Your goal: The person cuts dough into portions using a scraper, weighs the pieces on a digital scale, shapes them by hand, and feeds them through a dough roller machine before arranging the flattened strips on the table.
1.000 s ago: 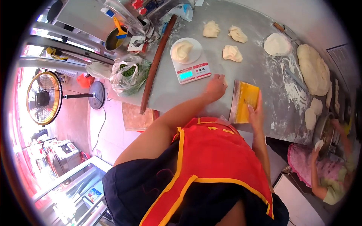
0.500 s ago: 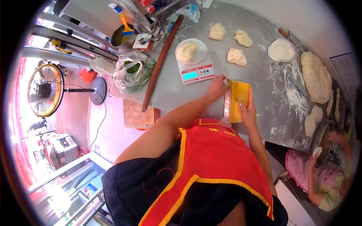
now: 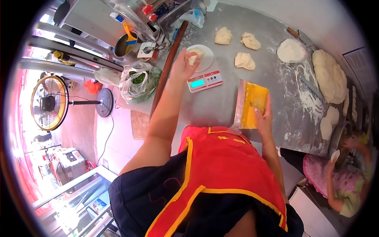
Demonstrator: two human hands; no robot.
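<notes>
My left hand [image 3: 185,65] reaches over the white round plate [image 3: 207,64] of a kitchen scale [image 3: 214,79]. Its fingers are closed around a piece of dough [image 3: 196,54] at the plate. The scale's display is lit blue, but its figures are too small to read. To the right of the scale, my right hand [image 3: 264,120] grips a wide yellow bench scraper [image 3: 254,100] by its right side. The scraper's pale blade edge faces left, close to the table's front edge. Behind it lie three loose dough pieces: one [image 3: 244,61], another [image 3: 250,41] and a third [image 3: 224,35].
A long wooden rolling pin [image 3: 170,63] lies left of the scale, beside a plastic bag of greens [image 3: 138,81]. Floury metal table [image 3: 276,94] carries a flat dough round [image 3: 291,50] and a large dough mass [image 3: 329,75]. A co-worker [image 3: 335,179] handles food at the right.
My left hand has moved from beside the scraper, where it pinched a small bit of dough, up and left to the dough on the scale. My right hand still holds the scraper.
</notes>
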